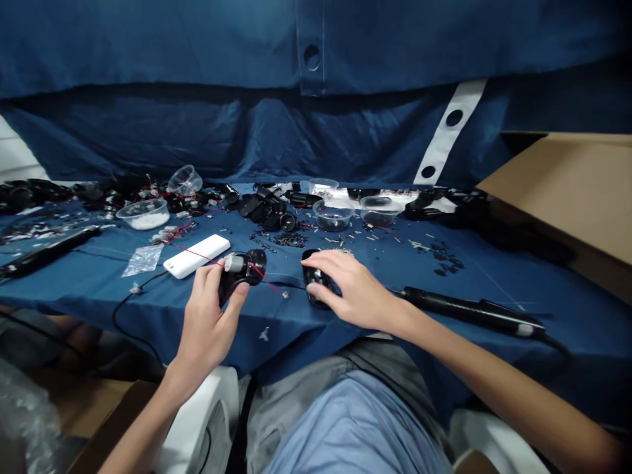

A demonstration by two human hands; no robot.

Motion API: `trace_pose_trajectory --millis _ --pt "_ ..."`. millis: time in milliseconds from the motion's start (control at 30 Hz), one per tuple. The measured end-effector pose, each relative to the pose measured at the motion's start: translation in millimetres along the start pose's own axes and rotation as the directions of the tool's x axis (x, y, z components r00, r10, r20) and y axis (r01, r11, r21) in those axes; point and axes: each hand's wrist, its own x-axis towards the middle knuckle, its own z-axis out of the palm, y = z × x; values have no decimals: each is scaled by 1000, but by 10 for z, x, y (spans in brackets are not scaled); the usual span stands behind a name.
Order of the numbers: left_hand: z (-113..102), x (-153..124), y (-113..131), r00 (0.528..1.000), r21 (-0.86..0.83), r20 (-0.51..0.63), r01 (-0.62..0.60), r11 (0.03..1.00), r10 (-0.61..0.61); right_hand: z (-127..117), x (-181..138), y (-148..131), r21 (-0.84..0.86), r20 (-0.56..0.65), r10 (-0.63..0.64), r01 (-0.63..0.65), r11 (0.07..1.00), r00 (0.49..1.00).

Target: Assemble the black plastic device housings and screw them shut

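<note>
My left hand (210, 316) is closed round a black plastic housing (257, 265) with a small silver motor (234, 263) on it. A thin red wire (266, 280) runs from the motor to a tiny connector (285, 295) hanging over the cloth. In my right hand (353, 289) is a black rounded shell (316, 276), gripped between thumb and fingers. The two parts are apart, both just above the front of the table. My right fingers cover part of the shell. Left of the housing lies a white oblong device (196, 255).
Black electric screwdrivers lie at right (464, 313) and left (52, 251). Clear tubs (333, 216) and piles of black parts (269, 209) fill the back. Small screws (284, 239) are scattered midway. A cardboard box (567, 191) juts in from the right; a cable (118, 316) hangs over the front edge.
</note>
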Motion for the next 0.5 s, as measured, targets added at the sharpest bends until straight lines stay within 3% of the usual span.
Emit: trace_pose_trajectory --millis 67,167,333,500 --pt "12 7 25 1000 9 -9 -6 1000 6 90 56 -186 349 50 92 -103 931 995" --pt "22 3 30 1000 30 -20 0 1000 1 257 123 -347 681 139 171 -219 699 975" --pt "52 -14 -11 999 27 3 40 999 -40 359 91 -398 824 204 243 -300 481 948" --pt "92 -21 -16 998 42 26 60 997 -62 445 26 -458 902 392 198 -418 107 898"
